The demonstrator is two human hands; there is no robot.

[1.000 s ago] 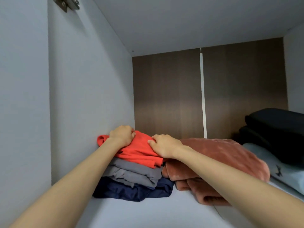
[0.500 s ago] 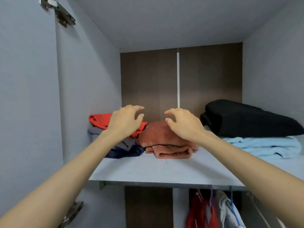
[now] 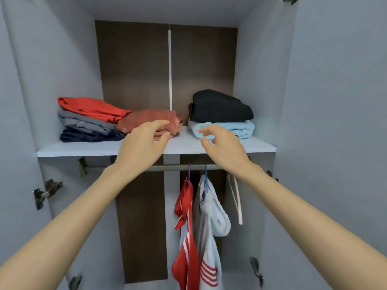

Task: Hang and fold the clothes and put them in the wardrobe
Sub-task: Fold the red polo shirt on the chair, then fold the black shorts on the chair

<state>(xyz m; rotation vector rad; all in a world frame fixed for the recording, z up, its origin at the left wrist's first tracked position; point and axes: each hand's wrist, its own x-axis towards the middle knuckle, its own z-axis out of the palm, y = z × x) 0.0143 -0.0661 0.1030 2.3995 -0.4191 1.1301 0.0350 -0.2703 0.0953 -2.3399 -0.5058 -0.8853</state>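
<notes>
On the wardrobe shelf [image 3: 104,147] a folded red shirt [image 3: 92,108] tops a pile of grey [image 3: 83,123] and navy clothes [image 3: 88,136] at the left. A rust-coloured fleece [image 3: 150,119] lies beside that pile. At the right, a black garment [image 3: 217,107] rests on a light blue one [image 3: 240,128]. My left hand [image 3: 142,145] hovers in front of the fleece, fingers loosely spread and empty. My right hand [image 3: 224,147] hovers in front of the blue garment, also empty.
Below the shelf a rail [image 3: 180,167] carries a red-and-white garment [image 3: 186,237], a grey-white one [image 3: 211,216] and an empty white hanger [image 3: 237,197]. Grey side walls and open doors with metal hinges [image 3: 45,191] flank the opening.
Both hands let go of the red shirt and have drawn back out from the shelf. The view has pulled away, showing the rail and hanging clothes below.
</notes>
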